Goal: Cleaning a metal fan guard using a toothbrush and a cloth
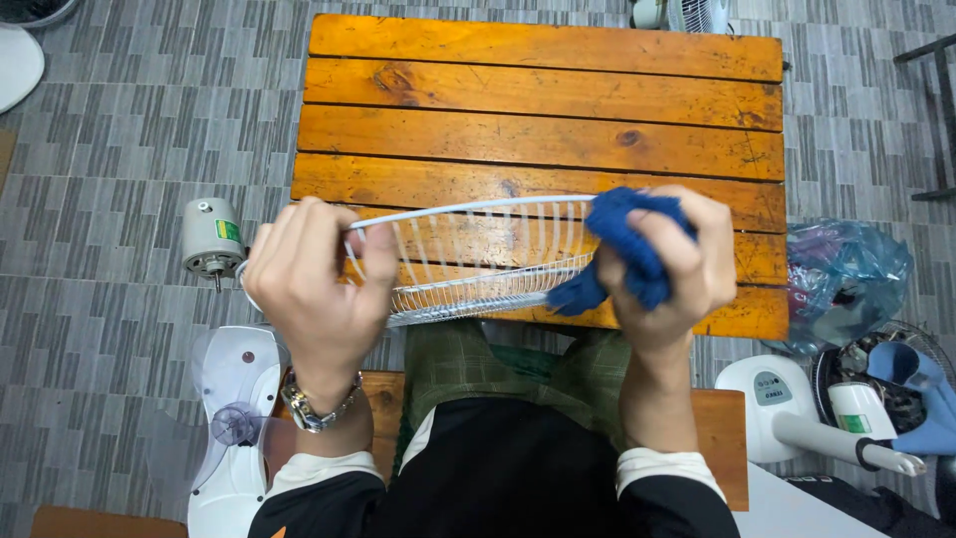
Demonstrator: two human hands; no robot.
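Observation:
My left hand (314, 274) grips the left rim of a white wire fan guard (478, 254), held up on edge over the near side of a wooden slat table (543, 110). My right hand (672, 264) is closed around a crumpled blue cloth (627, 244) and presses it against the guard's right rim. A metal watch sits on my left wrist. The guard's wires run between the two hands; its right end is hidden by the cloth.
A grey fan motor (211, 237) lies on the floor at the left. White fan parts with a clear blade (234, 399) lie at lower left. At right are a blue plastic bag (846, 279), a white fan base with stem (797, 408) and another guard.

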